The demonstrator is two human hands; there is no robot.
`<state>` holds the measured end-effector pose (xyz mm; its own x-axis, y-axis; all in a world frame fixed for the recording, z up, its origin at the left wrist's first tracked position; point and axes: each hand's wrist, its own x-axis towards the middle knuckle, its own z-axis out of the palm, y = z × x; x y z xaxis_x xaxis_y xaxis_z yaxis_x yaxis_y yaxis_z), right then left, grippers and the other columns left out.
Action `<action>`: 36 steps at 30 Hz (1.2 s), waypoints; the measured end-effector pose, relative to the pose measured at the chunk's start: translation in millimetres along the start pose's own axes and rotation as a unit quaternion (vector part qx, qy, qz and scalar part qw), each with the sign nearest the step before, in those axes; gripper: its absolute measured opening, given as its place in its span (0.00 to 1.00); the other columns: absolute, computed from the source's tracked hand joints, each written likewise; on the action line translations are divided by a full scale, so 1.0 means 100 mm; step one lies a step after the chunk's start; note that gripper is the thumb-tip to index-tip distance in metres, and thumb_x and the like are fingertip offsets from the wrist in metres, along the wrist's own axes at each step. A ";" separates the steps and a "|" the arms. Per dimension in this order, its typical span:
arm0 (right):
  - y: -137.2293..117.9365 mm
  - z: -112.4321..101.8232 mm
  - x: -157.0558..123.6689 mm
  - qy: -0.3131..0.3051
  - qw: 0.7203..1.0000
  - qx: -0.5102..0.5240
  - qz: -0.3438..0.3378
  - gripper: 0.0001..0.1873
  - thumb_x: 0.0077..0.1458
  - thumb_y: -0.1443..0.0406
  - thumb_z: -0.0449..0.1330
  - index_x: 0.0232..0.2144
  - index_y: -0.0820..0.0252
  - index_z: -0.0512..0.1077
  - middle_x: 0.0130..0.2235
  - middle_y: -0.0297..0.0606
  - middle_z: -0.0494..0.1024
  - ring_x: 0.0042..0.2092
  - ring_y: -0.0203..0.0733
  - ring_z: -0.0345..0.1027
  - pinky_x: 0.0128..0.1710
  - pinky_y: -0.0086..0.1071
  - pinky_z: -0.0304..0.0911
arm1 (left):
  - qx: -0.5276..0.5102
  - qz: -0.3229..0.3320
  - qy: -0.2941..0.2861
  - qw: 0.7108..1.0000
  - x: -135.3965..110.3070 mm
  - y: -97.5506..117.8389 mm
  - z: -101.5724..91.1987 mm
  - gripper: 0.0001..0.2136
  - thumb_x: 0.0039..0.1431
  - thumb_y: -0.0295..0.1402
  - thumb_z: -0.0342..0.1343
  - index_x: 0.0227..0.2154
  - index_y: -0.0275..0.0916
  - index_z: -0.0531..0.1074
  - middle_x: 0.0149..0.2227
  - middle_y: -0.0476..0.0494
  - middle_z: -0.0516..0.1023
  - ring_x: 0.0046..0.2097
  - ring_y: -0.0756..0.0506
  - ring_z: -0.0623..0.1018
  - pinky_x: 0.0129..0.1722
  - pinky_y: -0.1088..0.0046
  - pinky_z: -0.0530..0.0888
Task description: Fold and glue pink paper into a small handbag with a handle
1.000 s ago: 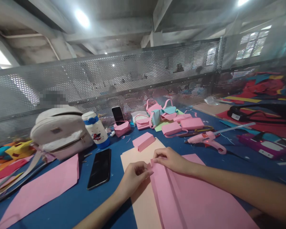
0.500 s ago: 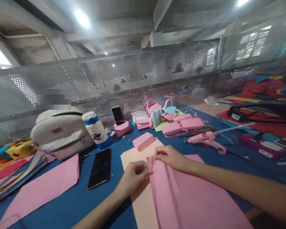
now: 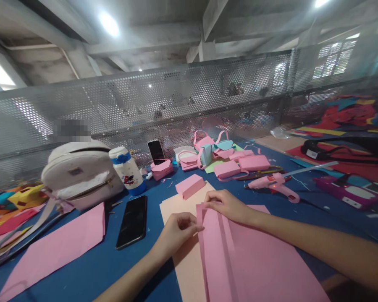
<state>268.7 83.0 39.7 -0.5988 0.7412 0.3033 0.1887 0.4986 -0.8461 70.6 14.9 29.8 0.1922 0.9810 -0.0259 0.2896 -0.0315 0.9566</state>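
Note:
A large pink paper sheet [image 3: 255, 268] with long creases lies over a peach sheet [image 3: 189, 268] on the blue table. My left hand [image 3: 178, 230] is closed, pinching the pink sheet's folded left edge near its far corner. My right hand [image 3: 227, 205] is closed too, fingertips gripping the far end of the same folded strip. A small pink folded box [image 3: 190, 186] sits just beyond my hands.
A black phone [image 3: 133, 221] and another pink sheet [image 3: 59, 247] lie left. A white bag [image 3: 80, 172] and bottle [image 3: 127, 170] stand behind. Several pink paper bags [image 3: 227, 161] and a pink glue gun [image 3: 275, 184] lie further back, before a perforated metal fence.
My right hand has slid a little farther away along the fold, and the folded left strip of the pink sheet now stands narrower and more upright.

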 end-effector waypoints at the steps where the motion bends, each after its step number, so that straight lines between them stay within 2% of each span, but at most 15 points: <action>1: 0.00 0.00 0.00 0.001 1.000 -0.003 0.000 0.11 0.57 0.64 0.58 0.24 0.61 0.69 0.27 0.30 0.70 0.32 0.36 0.62 0.34 0.28 0.53 | 0.002 -0.002 -0.003 1.000 0.00 0.00 0.01 0.12 0.46 0.37 0.66 0.18 0.35 0.73 0.17 0.53 0.69 0.21 0.53 0.65 0.24 0.77 0.59; 9: -0.01 -0.03 0.00 0.007 1.000 0.000 -0.002 0.11 0.58 0.63 0.57 0.24 0.61 0.68 0.27 0.31 0.71 0.32 0.37 0.63 0.33 0.28 0.55 | -0.027 -0.005 -0.010 1.000 -0.03 0.00 -0.01 0.13 0.48 0.40 0.64 0.19 0.35 0.74 0.21 0.45 0.78 0.23 0.49 0.73 0.25 0.76 0.65; 13: 0.01 -0.03 0.01 0.011 1.000 -0.003 -0.004 0.13 0.59 0.61 0.57 0.24 0.61 0.69 0.27 0.33 0.71 0.31 0.37 0.62 0.32 0.29 0.55 | -0.036 -0.005 -0.012 0.999 -0.02 0.00 -0.05 0.12 0.49 0.38 0.63 0.19 0.35 0.73 0.22 0.44 0.80 0.24 0.49 0.74 0.27 0.76 0.66; 18: 0.03 -0.03 0.01 0.010 1.000 0.000 -0.011 0.13 0.59 0.60 0.57 0.25 0.61 0.69 0.27 0.32 0.71 0.32 0.37 0.63 0.32 0.29 0.55 | -0.053 -0.012 -0.017 0.998 -0.01 -0.01 -0.06 0.13 0.51 0.40 0.64 0.20 0.35 0.73 0.20 0.47 0.78 0.23 0.50 0.73 0.25 0.76 0.66; 22: 0.04 -0.03 0.01 0.021 1.000 0.005 -0.020 0.12 0.60 0.61 0.56 0.27 0.61 0.70 0.29 0.33 0.72 0.33 0.38 0.64 0.34 0.29 0.56 | -0.069 -0.021 -0.031 0.997 -0.01 0.02 -0.05 0.14 0.44 0.40 0.69 0.24 0.36 0.73 0.23 0.50 0.76 0.27 0.50 0.75 0.30 0.76 0.68; 27: 0.06 -0.04 0.02 0.040 0.999 -0.002 -0.023 0.12 0.60 0.61 0.56 0.27 0.61 0.70 0.29 0.33 0.72 0.33 0.39 0.64 0.35 0.29 0.56 | -0.068 -0.031 -0.022 0.997 -0.01 0.04 -0.05 0.17 0.42 0.43 0.69 0.22 0.35 0.70 0.18 0.55 0.68 0.20 0.54 0.67 0.23 0.78 0.61; 33: 0.05 -0.01 0.02 0.027 0.999 -0.003 -0.023 0.12 0.60 0.61 0.56 0.27 0.61 0.69 0.29 0.33 0.72 0.33 0.38 0.64 0.35 0.30 0.57 | -0.066 0.001 0.006 0.998 0.00 -0.01 -0.03 0.15 0.43 0.41 0.69 0.22 0.35 0.73 0.24 0.47 0.76 0.28 0.49 0.73 0.30 0.75 0.66; 36: 0.05 -0.01 0.02 0.027 0.999 0.001 -0.025 0.13 0.60 0.60 0.56 0.26 0.61 0.69 0.28 0.33 0.71 0.33 0.38 0.64 0.35 0.30 0.57 | -0.073 0.002 0.013 0.997 -0.01 -0.01 -0.02 0.15 0.44 0.41 0.68 0.20 0.35 0.72 0.22 0.46 0.77 0.26 0.48 0.73 0.29 0.74 0.67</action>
<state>269.4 87.3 36.4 -0.5652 0.7379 0.3688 0.1582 0.5357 -0.8295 68.0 14.8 29.3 0.1682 0.9856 -0.0154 0.1489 -0.0100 0.9888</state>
